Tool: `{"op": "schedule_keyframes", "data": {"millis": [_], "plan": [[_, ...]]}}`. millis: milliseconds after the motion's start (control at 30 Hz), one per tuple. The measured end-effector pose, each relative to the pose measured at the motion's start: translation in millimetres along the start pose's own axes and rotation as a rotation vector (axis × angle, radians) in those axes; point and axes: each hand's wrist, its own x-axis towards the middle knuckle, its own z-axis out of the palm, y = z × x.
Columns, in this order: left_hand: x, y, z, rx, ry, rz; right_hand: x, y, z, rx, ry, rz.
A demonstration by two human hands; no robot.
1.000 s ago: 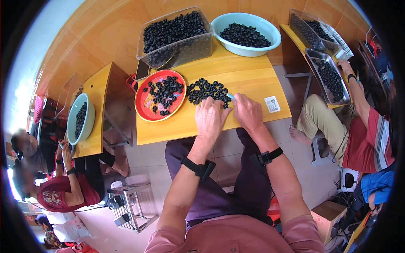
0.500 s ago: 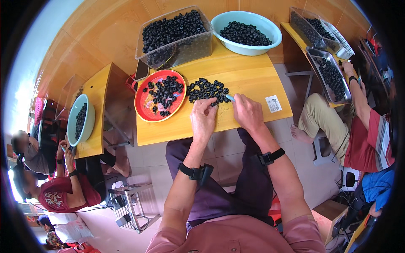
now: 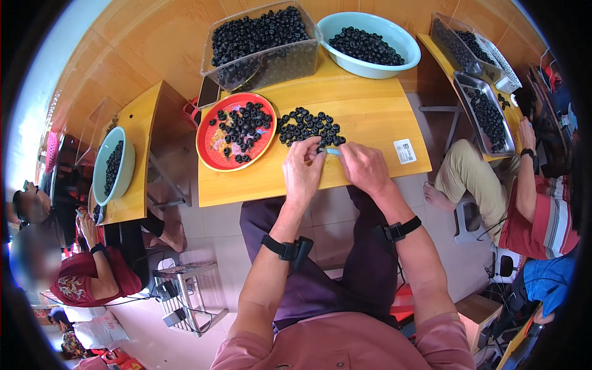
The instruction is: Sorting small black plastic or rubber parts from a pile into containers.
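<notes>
My left hand (image 3: 302,169) is closed in a pinch at the near side of a loose pile of small round black parts with holes (image 3: 306,123). A dark bit at its fingertips looks like one of these black parts, mostly hidden by the fingers. Right beside it, my right hand (image 3: 367,168) is closed around a slim light-blue tool (image 3: 333,152), whose tip points left to the left fingertips. Most of the tool is covered by the hand. Left of the pile, a red round tray (image 3: 260,147) with a yellow rim holds more black parts.
At the table's (image 3: 370,114) back stand a clear plastic bin (image 3: 283,66) and a light-blue basin (image 3: 364,69), both filled with black parts. A white label (image 3: 405,152) lies at the right. Co-workers sit at side tables, with another basin (image 3: 125,176) and a metal tray (image 3: 502,149).
The light-blue tool has swung flatter and its tip has come to the left fingertips. My hands are closer together. The whole view has shifted slightly; the right co-worker's arm has moved.
</notes>
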Motion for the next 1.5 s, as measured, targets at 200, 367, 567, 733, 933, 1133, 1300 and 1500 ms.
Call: {"op": "schedule_keyframes", "data": {"millis": [200, 367, 567, 733, 933, 1133, 1300, 1500], "plan": [[-1, 2, 1, 0.012, 0.002, -0.007, 0, -1, -1, -0.005, 0.003, -0.007], [0, 1, 2, -0.003, 0.005, -0.013, 0, 0, 0, -0.010, -0.014, -0.001], [-1, 0, 3, -0.092, -0.005, -0.095, 0, 1, 2, -0.015, -0.012, 0.009], [-1, 0, 2, -0.180, -0.003, -0.179, 2, 0, -1, -0.022, -0.048, 0.016], [-4, -11, -1, -0.376, 0.029, -0.179, -1, 5, 5, -0.077, -0.041, 0.085], [-4, -6, -2, -0.310, 0.010, -0.136, -1, 4, 5, -0.083, -0.030, 0.098], [-4, -4, -4, -0.156, 0.031, -0.058, -2, 3, 5, -0.089, -0.006, 0.079], [-2, -5, -3, -0.171, 0.027, -0.072, -6, 5, 7, -0.059, -0.025, 0.113]]}}
